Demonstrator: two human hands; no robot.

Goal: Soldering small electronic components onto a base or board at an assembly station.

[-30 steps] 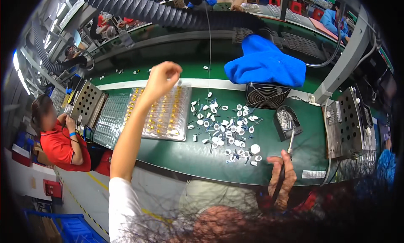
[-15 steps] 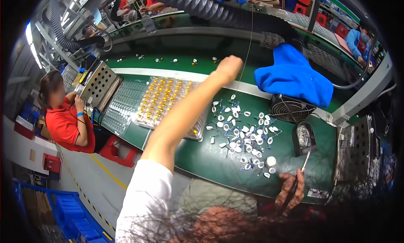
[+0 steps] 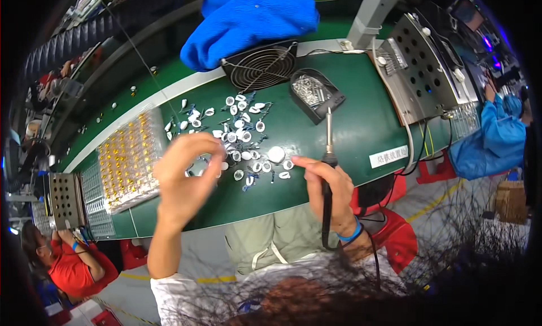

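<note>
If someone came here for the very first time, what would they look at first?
Probably the bright blue cloth, bunched up at the top, just above the black fan. Next, the many little white pieces scattered over the middle of the green table. Then the person's right hand, at the table's near edge, holding a soldering iron with its metal tip pointing away.

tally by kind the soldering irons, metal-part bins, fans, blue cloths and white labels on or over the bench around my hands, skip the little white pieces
Soldering iron, in the right hand: 1
Black bin of small metal parts: 1
Black fan: 1
Blue cloth: 1
White label: 1
Total: 5
</note>
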